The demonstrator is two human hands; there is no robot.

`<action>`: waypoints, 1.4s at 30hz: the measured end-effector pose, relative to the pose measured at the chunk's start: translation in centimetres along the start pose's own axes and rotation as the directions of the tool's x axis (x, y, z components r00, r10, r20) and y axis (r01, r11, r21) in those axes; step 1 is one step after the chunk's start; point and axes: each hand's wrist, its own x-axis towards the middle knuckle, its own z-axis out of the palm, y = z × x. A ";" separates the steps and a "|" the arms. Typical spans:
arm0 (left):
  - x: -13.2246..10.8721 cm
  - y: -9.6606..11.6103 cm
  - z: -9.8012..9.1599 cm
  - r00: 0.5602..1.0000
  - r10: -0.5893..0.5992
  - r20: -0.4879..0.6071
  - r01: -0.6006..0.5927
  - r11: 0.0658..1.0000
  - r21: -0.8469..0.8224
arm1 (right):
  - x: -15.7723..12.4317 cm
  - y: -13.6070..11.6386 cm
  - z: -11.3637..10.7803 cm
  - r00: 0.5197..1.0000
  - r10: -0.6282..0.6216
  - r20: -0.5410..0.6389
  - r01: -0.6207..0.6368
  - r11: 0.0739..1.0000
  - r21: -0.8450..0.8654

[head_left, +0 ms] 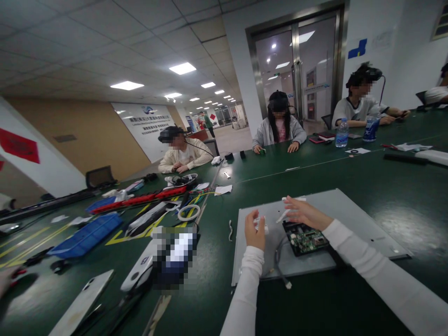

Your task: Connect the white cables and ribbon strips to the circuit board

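My left hand (255, 233) is raised over the left part of a grey metal panel (336, 210), its fingers curled around a small white piece (266, 228). My right hand (305, 213) reaches in from the right, fingers stretched and slightly apart. White strips (282, 216) show beside its fingertips; whether they touch the fingers is unclear. Below that hand, a green circuit board (308, 240) in a black frame rests on the panel. A grey cable (277, 254) runs from beside the board to a white connector (288, 284) at the panel's front edge.
Left of the panel lie a blue tray (87, 235), a white phone-like slab (82, 303), a white device (142, 263), a coiled white cable (189, 213) and red power strips (154, 197). Several people sit across the green table (395, 186), near bottles (342, 135).
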 end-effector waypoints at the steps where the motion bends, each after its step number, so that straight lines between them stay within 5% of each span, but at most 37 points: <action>1: 0.0 -0.2 0.1 1.000 -0.014 -0.001 0.014 1.000 0.000 | 0.3 0.2 0.1 1.000 -0.007 -0.002 0.007 1.000 0.014; 8: -0.2 -0.7 0.5 1.000 -0.019 0.010 0.019 1.000 0.007 | 1.3 0.9 -0.5 0.998 -0.058 -0.018 0.060 0.993 0.103; 15: -0.1 -0.6 0.7 0.998 -0.056 0.028 0.057 0.998 -0.036 | -0.4 -0.6 0.5 0.962 -0.268 0.053 0.253 0.946 0.202; 20: 0.2 -0.5 0.6 0.983 -0.175 0.050 0.182 0.964 -0.196 | -2.3 -0.3 2.4 0.917 -0.347 0.197 0.345 0.938 0.046; 25: 0.4 -0.6 0.6 0.900 -0.354 0.252 0.425 0.839 -0.340 | -4.1 0.1 3.6 0.865 -0.388 0.317 0.461 0.865 -0.198; 28: 0.3 -0.5 0.8 0.902 -0.301 0.309 0.400 0.852 -0.339 | -4.9 -0.2 3.8 0.851 -0.375 0.368 0.487 0.827 -0.282; 35: 0.6 -1.1 0.3 0.942 -0.244 0.230 0.307 0.906 -0.293 | -4.6 -0.3 2.9 0.877 -0.339 0.341 0.448 0.832 -0.326; 42: 0.1 -0.4 0.8 0.846 -0.391 0.364 0.505 0.806 -0.309 | -4.7 0.1 2.9 0.843 -0.341 0.417 0.477 0.832 -0.284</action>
